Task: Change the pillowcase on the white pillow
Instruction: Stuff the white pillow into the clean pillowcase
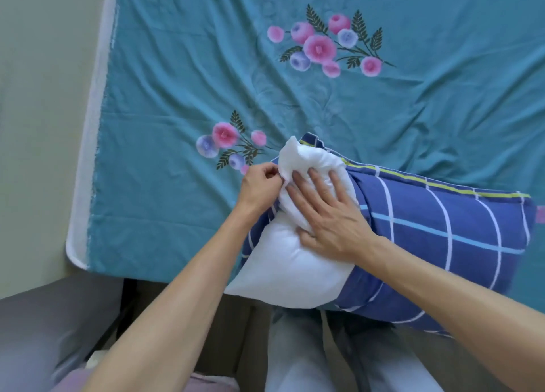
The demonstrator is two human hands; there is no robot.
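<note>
Right hand (pixel 327 214) presses flat, fingers spread, on the puffy white pillow (pixel 292 261); left hand (pixel 261 182) pinches the blue checked pillowcase (pixel 436 238) edge.

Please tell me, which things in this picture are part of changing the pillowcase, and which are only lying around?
Part of the job:
white pillow
blue checked pillowcase
left hand, pinching the pillowcase edge
right hand, pressing flat on the pillow

Only lying around:
teal flowered bedsheet
grey cushion
</note>
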